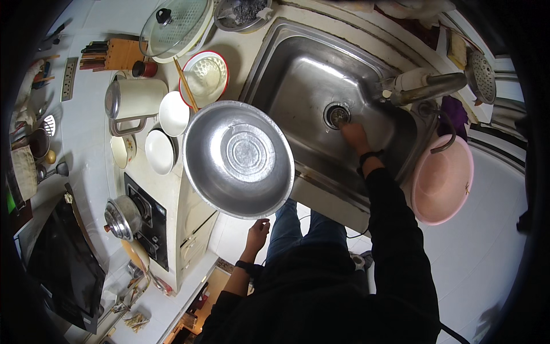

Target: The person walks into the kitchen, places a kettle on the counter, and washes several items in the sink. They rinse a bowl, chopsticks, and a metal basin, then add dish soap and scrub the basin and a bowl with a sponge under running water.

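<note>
My right hand [355, 137] reaches down into the stainless steel sink [300, 86], its fingers at the drain [337, 115]. Something brownish, perhaps a strainer, shows in the drain opening beside the fingertips. Whether those fingers grip it is hidden. My left hand [257, 235] hangs low in front of the counter, holding nothing, with its fingers loosely bent. Just beyond it in the view is a large metal basin [245, 157] at the sink's left edge, with only a shine on its inner bottom. I cannot tell whether the left fingertips touch its rim.
A faucet [429, 88] reaches over the sink's right side, near a pink plastic basin [442, 180]. Left of the metal basin stand white bowls [174, 114], a red-rimmed bowl [215, 69] with chopsticks [185, 86], and an electric kettle [137, 99]. A pot [124, 217] sits on the gas stove [148, 241].
</note>
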Motion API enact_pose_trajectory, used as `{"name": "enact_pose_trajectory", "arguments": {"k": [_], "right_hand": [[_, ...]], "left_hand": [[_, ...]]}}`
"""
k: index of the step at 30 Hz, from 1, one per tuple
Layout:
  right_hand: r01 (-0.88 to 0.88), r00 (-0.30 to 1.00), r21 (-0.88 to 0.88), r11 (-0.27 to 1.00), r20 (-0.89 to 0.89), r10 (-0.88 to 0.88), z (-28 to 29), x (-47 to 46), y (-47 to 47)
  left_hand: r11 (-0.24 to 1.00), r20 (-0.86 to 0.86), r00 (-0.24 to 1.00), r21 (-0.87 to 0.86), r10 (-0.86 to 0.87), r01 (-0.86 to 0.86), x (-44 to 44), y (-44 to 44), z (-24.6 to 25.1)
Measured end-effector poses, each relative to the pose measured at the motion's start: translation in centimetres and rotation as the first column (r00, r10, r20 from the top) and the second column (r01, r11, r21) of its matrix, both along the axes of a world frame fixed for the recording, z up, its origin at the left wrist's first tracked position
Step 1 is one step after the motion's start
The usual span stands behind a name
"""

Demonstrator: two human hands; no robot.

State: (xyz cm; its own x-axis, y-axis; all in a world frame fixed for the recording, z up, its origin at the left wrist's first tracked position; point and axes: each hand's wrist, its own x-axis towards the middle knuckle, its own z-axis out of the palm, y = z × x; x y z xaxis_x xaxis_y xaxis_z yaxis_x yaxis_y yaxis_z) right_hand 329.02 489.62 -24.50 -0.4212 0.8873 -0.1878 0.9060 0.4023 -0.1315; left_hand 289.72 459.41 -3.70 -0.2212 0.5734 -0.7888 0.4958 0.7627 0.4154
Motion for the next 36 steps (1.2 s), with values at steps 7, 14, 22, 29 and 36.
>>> {"name": "enact_pose_trajectory", "arguments": {"k": [7, 14, 22, 29, 36], "right_hand": [[0.036, 0.998, -0.022, 0.999, -0.057, -0.037, 1.3, 0.1, -0.5], [0.020, 0.996, 0.048, 0.999, -0.093, -0.016, 2.2, -0.1, -1.2], [-0.015, 1.000, -0.038, 0.999, -0.015, 0.015, 3.2, 0.1, -2.8], [-0.006, 0.998, 0.025, 1.000, -0.067, 0.008, 3.9, 0.3, -4.2], [-0.014, 0.999, 0.005, 1.000, -0.038, 0.014, 4.7, 0.7, -4.5]], "left_hand": [[0.999, -0.004, 1.000, 0.014, -0.028, 0.029, 0.5, 0.8, -0.1], [0.999, 0.003, 0.999, 0.041, -0.034, 0.034, 0.8, 0.1, 0.1], [0.997, 0.032, 0.999, 0.064, -0.034, 0.032, 2.0, -0.3, 0.2], [0.995, 0.055, 0.997, 0.086, -0.046, 0.041, 2.9, -1.7, 1.1], [0.992, 0.026, 0.996, 0.087, -0.090, 0.088, 3.1, -1.7, 1.6]]}}
